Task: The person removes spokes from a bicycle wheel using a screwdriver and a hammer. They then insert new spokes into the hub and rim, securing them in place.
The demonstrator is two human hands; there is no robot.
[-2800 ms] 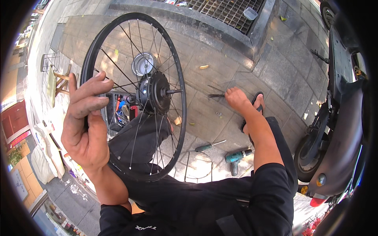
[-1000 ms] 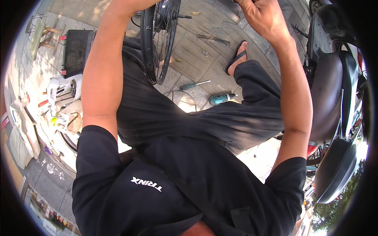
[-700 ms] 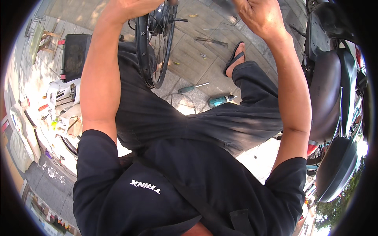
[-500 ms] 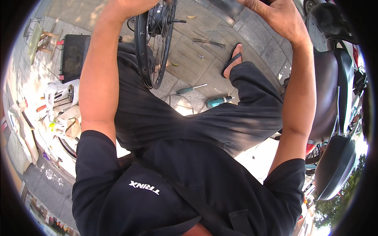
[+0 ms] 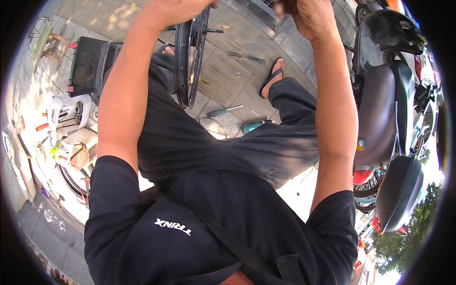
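Observation:
My left hand (image 5: 178, 9) is at the top edge, directly above a black spoked wheel (image 5: 182, 61). The fingers curl inward and are partly cut off, so what they grip is unclear. The wheel stands nearly upright and edge-on beside my left leg, its axle sticking out to the right. To the right of it, my right hand (image 5: 313, 19) is raised and closed. Its fingertips are blurred at the picture's top, and whatever they hold cannot be made out. A gap separates the two hands.
Between my legs a screwdriver (image 5: 225, 111) and a teal power drill (image 5: 256, 126) lie on the paving. Thin rods (image 5: 246, 57) lie farther off. An opened black case (image 5: 88, 65) and a white stool (image 5: 71, 111) with tools are at left. A parked scooter (image 5: 377, 102) stands at right.
My right hand has moved left, closer to my left hand, and its fingers look more curled. The left hand has shifted slightly right. The wheel appears a little farther right.

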